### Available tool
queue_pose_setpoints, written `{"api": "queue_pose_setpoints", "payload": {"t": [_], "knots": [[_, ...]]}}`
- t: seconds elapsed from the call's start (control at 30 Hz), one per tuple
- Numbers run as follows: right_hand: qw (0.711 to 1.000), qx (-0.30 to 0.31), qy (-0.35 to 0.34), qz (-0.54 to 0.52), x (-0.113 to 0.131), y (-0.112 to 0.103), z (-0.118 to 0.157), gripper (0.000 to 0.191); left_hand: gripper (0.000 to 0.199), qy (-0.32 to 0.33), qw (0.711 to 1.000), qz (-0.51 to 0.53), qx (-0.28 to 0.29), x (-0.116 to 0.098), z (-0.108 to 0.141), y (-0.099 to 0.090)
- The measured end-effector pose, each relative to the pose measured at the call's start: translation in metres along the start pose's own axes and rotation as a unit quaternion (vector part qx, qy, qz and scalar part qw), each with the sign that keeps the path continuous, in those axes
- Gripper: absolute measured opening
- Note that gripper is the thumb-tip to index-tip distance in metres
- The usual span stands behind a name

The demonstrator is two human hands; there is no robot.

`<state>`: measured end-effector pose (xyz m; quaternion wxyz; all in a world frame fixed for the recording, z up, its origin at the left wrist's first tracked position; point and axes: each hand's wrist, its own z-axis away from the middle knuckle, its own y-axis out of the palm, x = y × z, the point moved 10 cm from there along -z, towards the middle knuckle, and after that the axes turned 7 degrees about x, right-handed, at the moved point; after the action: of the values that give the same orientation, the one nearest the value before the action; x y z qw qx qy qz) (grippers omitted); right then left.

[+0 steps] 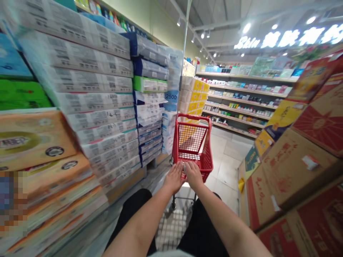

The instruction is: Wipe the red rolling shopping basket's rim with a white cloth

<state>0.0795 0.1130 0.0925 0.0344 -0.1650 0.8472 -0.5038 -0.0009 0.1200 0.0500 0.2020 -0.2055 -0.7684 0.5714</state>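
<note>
A red shopping cart [209, 157] with a mesh basket stands in the aisle just in front of my knees. Side by side at its near end, on the handle side, are both hands. My left hand [174, 175] rests over the red bar, its fingers pointing forward and close together. Beside it, my right hand [193, 174] lies over the same bar with fingers bent down. The fingertips hide part of the bar. Inside the cart a red mesh flap is visible, and I make out no goods there.
Tall stacks of wrapped paper packs [107, 78] line the left side. Cardboard boxes [289, 167] are piled on the right. Ahead, shelves [241, 89] hold small products. A pale tiled floor [222, 153] runs between them. A thin pole [184, 43] rises behind the cart.
</note>
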Motion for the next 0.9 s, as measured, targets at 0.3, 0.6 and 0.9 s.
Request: {"api": "queue_pose_setpoints", "payload": {"t": [0.3, 0.6, 0.9], "knots": [[0.992, 0.066, 0.103, -0.011, -0.013, 0.006, -0.015, 0.027, 0.076, -0.008, 1.000, 0.009, -0.006, 0.002, 0.002, 0.000], [0.999, 0.031, 0.035, -0.006, -0.007, 0.005, 0.005, 0.032, 0.078, 0.012, 1.000, -0.002, -0.015, 0.005, 0.002, 0.003], [0.999, 0.044, 0.005, 0.019, -0.003, 0.003, 0.008, 0.037, 0.070, -0.002, 1.000, 0.004, 0.010, 0.007, -0.002, 0.001]]}}
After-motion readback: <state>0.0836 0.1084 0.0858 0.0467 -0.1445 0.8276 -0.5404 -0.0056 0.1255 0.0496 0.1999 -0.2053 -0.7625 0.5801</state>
